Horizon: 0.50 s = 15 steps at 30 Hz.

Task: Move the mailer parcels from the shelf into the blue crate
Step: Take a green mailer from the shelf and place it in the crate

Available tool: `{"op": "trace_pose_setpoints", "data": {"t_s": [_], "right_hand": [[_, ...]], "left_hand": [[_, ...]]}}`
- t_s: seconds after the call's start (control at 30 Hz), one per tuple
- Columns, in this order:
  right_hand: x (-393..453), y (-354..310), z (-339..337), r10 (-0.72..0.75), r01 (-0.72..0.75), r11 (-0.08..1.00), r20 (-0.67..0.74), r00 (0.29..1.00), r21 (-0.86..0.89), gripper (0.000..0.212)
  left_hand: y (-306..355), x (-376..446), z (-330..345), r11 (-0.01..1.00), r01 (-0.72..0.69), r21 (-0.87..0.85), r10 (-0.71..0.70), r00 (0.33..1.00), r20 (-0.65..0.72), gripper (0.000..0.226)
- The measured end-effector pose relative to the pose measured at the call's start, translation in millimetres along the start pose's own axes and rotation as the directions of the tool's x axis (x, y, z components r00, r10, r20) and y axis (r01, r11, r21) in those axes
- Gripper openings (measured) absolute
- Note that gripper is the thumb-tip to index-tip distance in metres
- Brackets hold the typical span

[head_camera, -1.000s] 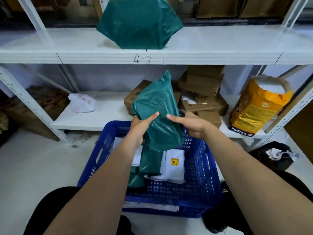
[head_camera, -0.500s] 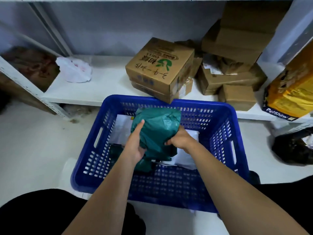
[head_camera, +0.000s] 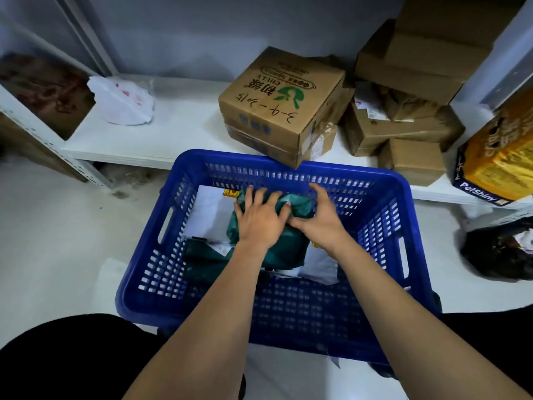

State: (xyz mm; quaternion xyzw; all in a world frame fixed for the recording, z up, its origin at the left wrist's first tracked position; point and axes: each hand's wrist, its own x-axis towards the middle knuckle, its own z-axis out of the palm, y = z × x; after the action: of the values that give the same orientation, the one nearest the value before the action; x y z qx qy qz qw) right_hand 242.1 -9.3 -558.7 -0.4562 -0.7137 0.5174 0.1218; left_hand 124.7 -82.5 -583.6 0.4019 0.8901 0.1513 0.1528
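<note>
A green mailer parcel lies inside the blue crate, on top of white mailers and another green mailer. My left hand lies flat on the parcel's left part with fingers spread. My right hand curls over its far right end, fingers wrapped on the plastic. Both hands press the parcel down near the crate's far wall. The white shelf stands just behind the crate.
A cardboard box with handwriting overhangs the crate's far rim. More brown boxes are stacked to the right, beside a yellow PetShiny bag. A white plastic bag lies on the shelf's left. A black bag sits on the floor at the right.
Both hands have lowered the green parcel from above the crate down onto the pile inside. The view has tilted down, so the upper shelf is out of sight.
</note>
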Motion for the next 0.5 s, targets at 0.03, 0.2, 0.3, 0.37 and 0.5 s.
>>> {"op": "trace_pose_setpoints", "data": {"t_s": [0.03, 0.2, 0.3, 0.37, 0.5], "right_hand": [[-5.2, -4.4, -0.9, -0.151, 0.113, 0.965, -0.149, 0.977, -0.237, 0.077], [-26.1, -27.0, 34.7, -0.577, 0.383, 0.706, -0.171, 0.799, -0.595, 0.041], [-2.8, -7.5, 53.9, -0.193, 0.128, 0.860, -0.083, 0.978, -0.494, 0.055], [9.7, 4.0, 53.3, -0.010, -0.003, 0.947, -0.037, 0.999, -0.320, 0.060], [17.0, 3.8, 52.8, 0.115, -0.115, 0.977, -0.007, 0.993, -0.180, 0.054]], "left_hand": [[0.9, -0.6, 4.4, 0.999, -0.011, 0.042, 0.012, 0.999, -0.032, 0.045], [10.8, -4.4, 11.5, 0.967, 0.016, 0.256, -0.015, 1.000, -0.007, 0.052], [6.9, 1.8, 15.7, 0.975, 0.010, 0.220, -0.001, 0.999, -0.040, 0.047], [-4.6, 6.1, 17.4, 0.989, -0.033, 0.143, 0.052, 0.990, -0.130, 0.041], [-21.3, 12.9, 14.6, 0.998, -0.047, -0.035, 0.038, 0.970, -0.239, 0.039]]}}
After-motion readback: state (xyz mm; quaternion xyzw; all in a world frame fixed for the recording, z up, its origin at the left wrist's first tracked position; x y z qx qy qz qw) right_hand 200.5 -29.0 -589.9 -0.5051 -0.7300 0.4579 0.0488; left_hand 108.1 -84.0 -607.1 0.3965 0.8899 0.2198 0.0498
